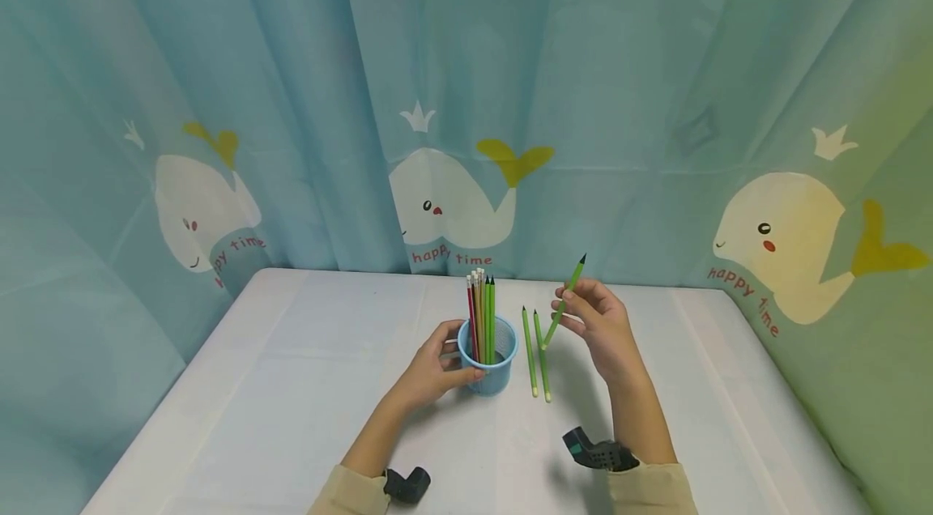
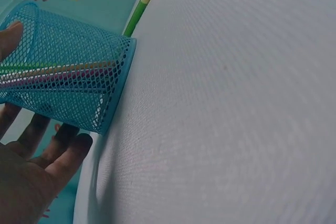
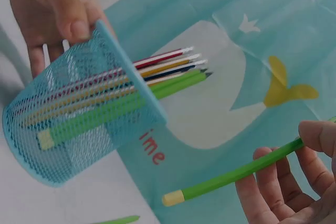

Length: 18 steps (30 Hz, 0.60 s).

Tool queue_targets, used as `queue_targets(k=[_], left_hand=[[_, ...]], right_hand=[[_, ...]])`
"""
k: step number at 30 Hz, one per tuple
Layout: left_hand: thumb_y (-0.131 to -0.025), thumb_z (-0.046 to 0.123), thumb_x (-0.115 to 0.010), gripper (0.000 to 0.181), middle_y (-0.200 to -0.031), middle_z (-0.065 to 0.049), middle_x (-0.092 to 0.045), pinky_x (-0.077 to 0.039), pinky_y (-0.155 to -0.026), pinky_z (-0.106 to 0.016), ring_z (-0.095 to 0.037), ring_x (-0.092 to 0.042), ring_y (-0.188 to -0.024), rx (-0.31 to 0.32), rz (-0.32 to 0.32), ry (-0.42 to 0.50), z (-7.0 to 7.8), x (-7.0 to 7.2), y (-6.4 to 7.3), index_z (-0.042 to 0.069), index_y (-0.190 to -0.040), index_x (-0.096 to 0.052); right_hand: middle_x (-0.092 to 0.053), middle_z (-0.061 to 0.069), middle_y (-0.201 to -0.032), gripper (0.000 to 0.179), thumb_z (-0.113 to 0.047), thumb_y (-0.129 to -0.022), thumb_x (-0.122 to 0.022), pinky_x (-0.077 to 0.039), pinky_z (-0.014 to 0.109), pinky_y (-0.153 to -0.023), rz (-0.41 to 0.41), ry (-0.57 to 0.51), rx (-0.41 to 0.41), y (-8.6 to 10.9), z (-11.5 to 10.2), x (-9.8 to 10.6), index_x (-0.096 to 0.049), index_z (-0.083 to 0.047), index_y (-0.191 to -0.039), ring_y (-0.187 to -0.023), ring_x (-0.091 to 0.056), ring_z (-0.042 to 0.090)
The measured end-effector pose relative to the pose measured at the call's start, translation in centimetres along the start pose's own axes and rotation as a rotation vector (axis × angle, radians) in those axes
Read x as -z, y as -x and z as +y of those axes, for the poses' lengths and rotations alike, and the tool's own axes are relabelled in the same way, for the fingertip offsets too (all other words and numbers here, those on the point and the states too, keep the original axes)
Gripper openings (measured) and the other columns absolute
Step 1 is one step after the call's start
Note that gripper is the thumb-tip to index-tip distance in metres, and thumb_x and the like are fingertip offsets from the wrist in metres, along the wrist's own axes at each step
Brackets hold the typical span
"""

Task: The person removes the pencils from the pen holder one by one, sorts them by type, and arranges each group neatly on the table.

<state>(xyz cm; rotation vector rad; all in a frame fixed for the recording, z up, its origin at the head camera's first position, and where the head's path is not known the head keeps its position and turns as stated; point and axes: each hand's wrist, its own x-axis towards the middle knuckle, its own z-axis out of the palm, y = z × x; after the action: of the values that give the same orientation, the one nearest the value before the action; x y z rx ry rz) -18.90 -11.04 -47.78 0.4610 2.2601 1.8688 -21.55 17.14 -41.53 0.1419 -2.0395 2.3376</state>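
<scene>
A blue mesh pencil cup (image 1: 490,380) stands upright on the table, with red, tan and green pencils (image 3: 173,85) in it. My left hand (image 1: 430,368) holds the cup from its left side, thumb at the front and fingers around the back. To the right of the cup, my right hand (image 1: 601,325) pinches a green pencil (image 3: 236,174) between thumb and fingers. That pencil is tilted in the air, dark tip up and pale yellow end down toward the cup side. Two more green pencils (image 1: 530,353) lie on the table between the cup and my right hand.
The white table (image 1: 291,418) reaches back to a blue-green curtain (image 1: 619,94) printed with whales. Each wrist wears a dark camera mount (image 1: 601,452), just above the tabletop. The curtain also hangs along both sides of the table.
</scene>
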Motion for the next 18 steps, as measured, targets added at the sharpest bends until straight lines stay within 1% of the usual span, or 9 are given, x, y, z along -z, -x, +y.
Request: queue_targets(k=[3, 8, 13, 18], left_hand=[[-0.082, 0.011, -0.082, 0.075, -0.142, -0.018, -0.048, -0.051, -0.104, -0.048, -0.039, -0.053, -0.129, -0.001, 0.0, 0.01, -0.1, -0.1, 0.0, 0.01, -0.145, -0.041], [-0.082, 0.01, -0.082, 0.075, -0.141, -0.017, -0.048, -0.05, -0.105, -0.048, -0.038, -0.054, -0.129, -0.01, 0.0, 0.018, -0.1, -0.1, -0.1, 0.01, -0.145, -0.041], [-0.082, 0.011, -0.082, 0.075, -0.142, -0.018, -0.048, -0.05, -0.105, -0.047, -0.038, -0.054, -0.129, -0.006, -0.002, 0.011, 0.0, 0.0, 0.0, 0.01, -0.145, -0.04], [-0.082, 0.013, -0.082, 0.075, -0.142, -0.017, -0.049, -0.05, -0.105, -0.047, -0.037, -0.054, -0.129, -0.004, 0.0, 0.004, 0.0, 0.0, 0.1, 0.01, -0.145, -0.04]], right_hand=[[-0.065, 0.003, -0.109, 0.031, -0.021, -0.099, -0.064, -0.06, 0.031, -0.087, 0.018, 0.024, -0.01, -0.2, 0.5, 0.2, -0.053, 0.003, -0.116, -0.1, -0.07, 0.017], [-0.066, 0.0, -0.107, 0.03, -0.021, -0.099, -0.064, -0.061, 0.031, -0.086, 0.037, 0.053, -0.04, -0.6, 1.2, 0.4, -0.053, 0.001, -0.116, -0.101, -0.069, 0.018], [-0.066, -0.002, -0.105, 0.03, -0.021, -0.099, -0.064, -0.061, 0.031, -0.085, 0.039, 0.053, -0.091, -0.8, 2.0, 0.8, -0.053, 0.0, -0.117, -0.101, -0.069, 0.02], [-0.066, 0.0, -0.105, 0.03, -0.021, -0.1, -0.063, -0.061, 0.031, -0.083, 0.04, 0.085, -0.119, -0.9, 2.9, 1.1, -0.053, 0.001, -0.118, -0.096, -0.069, 0.017]])
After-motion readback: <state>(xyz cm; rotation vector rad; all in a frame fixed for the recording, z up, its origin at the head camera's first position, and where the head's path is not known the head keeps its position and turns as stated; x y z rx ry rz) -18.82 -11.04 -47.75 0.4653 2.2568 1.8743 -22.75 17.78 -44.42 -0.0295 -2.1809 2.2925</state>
